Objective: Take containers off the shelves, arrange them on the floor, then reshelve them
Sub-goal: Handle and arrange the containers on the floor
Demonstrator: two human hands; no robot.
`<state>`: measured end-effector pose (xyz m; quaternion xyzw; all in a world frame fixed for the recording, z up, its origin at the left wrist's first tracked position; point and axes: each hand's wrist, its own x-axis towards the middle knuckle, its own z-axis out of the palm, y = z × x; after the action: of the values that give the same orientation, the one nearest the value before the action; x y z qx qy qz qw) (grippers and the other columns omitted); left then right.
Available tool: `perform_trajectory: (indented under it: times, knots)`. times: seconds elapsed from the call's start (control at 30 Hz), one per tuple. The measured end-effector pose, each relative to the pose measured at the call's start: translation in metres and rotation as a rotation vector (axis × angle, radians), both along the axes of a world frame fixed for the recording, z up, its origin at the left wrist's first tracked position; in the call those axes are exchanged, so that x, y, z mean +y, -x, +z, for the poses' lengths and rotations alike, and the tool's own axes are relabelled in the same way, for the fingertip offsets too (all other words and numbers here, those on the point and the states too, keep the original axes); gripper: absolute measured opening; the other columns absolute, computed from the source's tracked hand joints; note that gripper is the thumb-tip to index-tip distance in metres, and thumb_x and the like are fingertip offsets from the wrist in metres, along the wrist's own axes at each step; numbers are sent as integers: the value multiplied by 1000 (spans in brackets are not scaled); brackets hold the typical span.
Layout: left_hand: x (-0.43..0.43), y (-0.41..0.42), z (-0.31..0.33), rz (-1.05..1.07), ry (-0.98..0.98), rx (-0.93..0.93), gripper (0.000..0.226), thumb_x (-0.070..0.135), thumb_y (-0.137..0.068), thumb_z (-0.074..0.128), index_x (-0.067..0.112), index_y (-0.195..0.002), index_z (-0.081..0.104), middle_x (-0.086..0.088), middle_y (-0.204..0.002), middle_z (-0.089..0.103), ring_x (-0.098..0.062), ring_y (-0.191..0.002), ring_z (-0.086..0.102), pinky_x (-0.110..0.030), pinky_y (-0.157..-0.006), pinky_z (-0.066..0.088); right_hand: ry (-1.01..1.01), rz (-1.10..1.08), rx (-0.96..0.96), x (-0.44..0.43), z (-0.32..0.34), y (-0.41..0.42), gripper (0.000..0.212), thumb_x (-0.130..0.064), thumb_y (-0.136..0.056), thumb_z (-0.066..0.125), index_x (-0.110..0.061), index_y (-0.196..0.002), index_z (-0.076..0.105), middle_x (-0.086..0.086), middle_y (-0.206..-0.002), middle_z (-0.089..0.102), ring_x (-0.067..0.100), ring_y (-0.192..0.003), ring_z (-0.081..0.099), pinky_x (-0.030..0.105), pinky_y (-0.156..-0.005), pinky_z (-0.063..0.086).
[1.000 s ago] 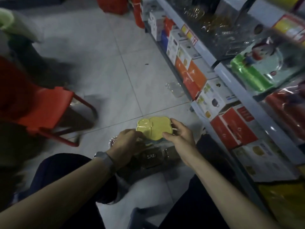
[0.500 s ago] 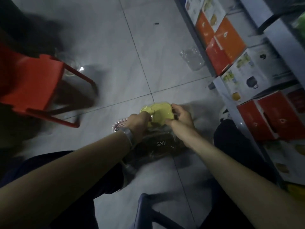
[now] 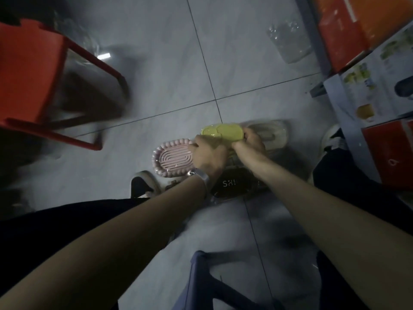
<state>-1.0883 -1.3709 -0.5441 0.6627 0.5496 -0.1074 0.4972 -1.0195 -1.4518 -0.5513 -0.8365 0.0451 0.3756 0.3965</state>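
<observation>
Down low, both bare forearms reach forward from the bottom edge and meet over the floor (image 3: 156, 63). The left hand (image 3: 207, 155), with a pale wristband (image 3: 200, 175) behind it, lies knuckles-up, its fingers curled onto the near left edge of the yellow-green container (image 3: 221, 132). The right hand (image 3: 250, 144) sits just beside it, fingers curled round the container's right end. Both hands grip it between them. The container is low, beyond the person's feet, between the other pieces; whether it touches the tiles cannot be told.

Room is tight close in. A pink tray (image 3: 172, 158) lies just left of the left hand, its right end hidden under that hand. A pale beige tray (image 3: 270, 135) lies just beyond the right hand. A dark container (image 3: 234, 183) with white lettering sits under both wrists. Bare tile opens toward the top. A red stool (image 3: 33, 74) stands well apart at left, a blue stool (image 3: 201, 276) near the knees, and shelf boxes (image 3: 380, 86) line the right edge. A clear container (image 3: 288, 43) lies on the tiles near the shelf foot.

The yellow-green container shows a glossy, lobed top; its contents cannot be seen. The pink tray has a beaded rim and a slotted base under shiny film. The dark container's contents cannot be made out.
</observation>
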Motion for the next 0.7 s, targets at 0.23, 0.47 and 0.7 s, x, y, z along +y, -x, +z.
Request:
perform_trajectory:
  times: [0.23,0.47,0.7]
  knots:
    - [-18,2,-20,-22,51,-95,74,17,-88,61,15,-154,28,-20,-157,27,-41,-136,42,-34,-109,36,25,2,21,5,-25,-2,33,-4,-80,68,-32,-94,62,0,-105,71,26,-106,68,43,-96,57]
    - [-20,1,-37,1,161,-17,82,27,-94,56,20,-163,12,-19,-163,23,-42,-149,26,-48,-123,28,147,29,33,10,-44,-3,76,-37,-60,65,-19,-134,62,16,-140,44,37,-120,58,47,-103,54]
    - [-12,-2,-35,-67,190,1,70,36,-87,57,22,-151,32,-22,-150,40,-42,-140,41,-51,-117,39,91,-96,56,12,-37,9,53,-35,-60,62,-24,-110,72,8,-120,68,36,-116,61,47,-100,54]
